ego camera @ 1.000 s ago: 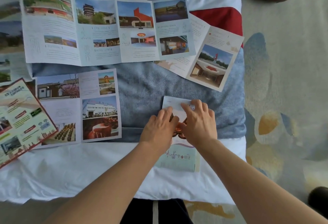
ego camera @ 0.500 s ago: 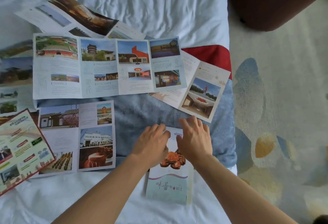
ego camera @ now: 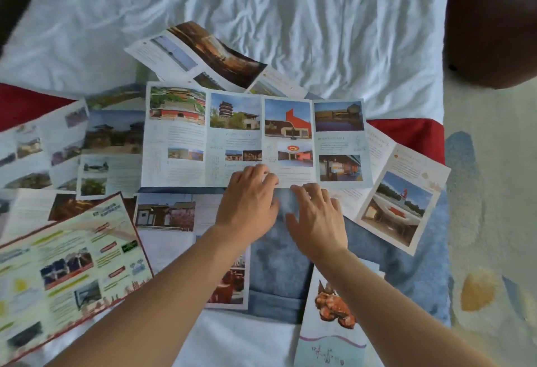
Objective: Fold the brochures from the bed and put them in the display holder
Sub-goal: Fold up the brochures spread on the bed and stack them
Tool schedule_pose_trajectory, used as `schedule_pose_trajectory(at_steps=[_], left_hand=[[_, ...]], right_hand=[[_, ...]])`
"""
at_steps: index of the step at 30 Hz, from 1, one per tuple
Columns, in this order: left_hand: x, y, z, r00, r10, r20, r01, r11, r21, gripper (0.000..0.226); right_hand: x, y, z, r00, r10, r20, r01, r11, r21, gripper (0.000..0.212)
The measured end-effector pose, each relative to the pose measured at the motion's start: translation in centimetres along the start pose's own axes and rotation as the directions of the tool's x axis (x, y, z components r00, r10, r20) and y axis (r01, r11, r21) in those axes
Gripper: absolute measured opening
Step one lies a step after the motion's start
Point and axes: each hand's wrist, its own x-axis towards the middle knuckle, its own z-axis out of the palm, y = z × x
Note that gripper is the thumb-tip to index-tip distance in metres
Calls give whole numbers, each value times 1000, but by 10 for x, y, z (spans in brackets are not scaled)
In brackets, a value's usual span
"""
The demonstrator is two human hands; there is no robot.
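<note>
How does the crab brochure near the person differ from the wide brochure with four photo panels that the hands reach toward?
The crab brochure is folded to one narrow panel; the four-panel brochure lies fully open. The crab brochure shows a crab drawing, the four-panel brochure building photos. The left hand touches the four-panel brochure's near edge; neither hand touches the crab brochure. Both lie flat on the bed.

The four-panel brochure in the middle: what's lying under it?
The four-panel brochure overlaps a red-monument brochure at its right edge and another brochure behind. The left hand hides part of its lower edge.
</note>
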Motion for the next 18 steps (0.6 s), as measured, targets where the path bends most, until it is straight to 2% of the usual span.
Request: schedule_pose_trajectory(at_steps=[6, 9, 12, 15, 18], left_hand=[[-2, -95, -39, 966, -197, -169, 218, 969, 115, 42], [-3, -126, -48, 935, -300, -187, 327, 936, 132, 51], [-7, -151, -48, 867, -454, -204, 464, 886, -4, 65], [-11, -163, -44, 758, -641, -116, 605, 759, -241, 81], [-14, -169, -35, 718, -693, -66, 634, 690, -348, 89]], right_hand=[[44, -86, 14, 992, -127, 0, 127, 991, 35, 49], [60, -108, 21, 992, -124, 18, 123, 991, 45, 58], [67, -125, 28, 991, -135, 22, 134, 989, 56, 64], [73, -134, 35, 992, -127, 27, 125, 990, 64, 67], [77, -144, 41, 991, -130, 29, 126, 986, 107, 67]])
